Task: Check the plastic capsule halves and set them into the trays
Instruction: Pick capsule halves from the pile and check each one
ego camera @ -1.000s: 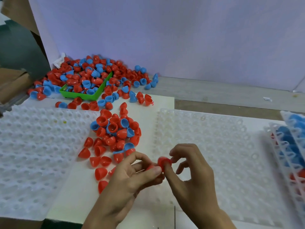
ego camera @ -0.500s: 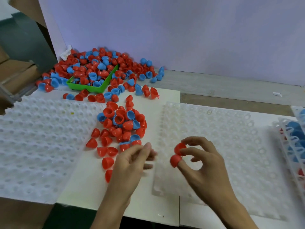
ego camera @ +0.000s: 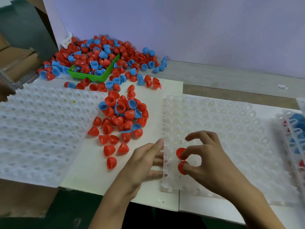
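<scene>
The right hand pinches two red capsule halves, one above the other, glossy rounded domes, just over the near left corner of the clear tray. The left hand lies flat with fingers straight, fingertips at that tray's left edge, holding nothing. Between the trays a loose heap of red and blue halves sits on the white tabletop; some lie open side up, others dome up. A white dimpled tray lies to the left.
</scene>
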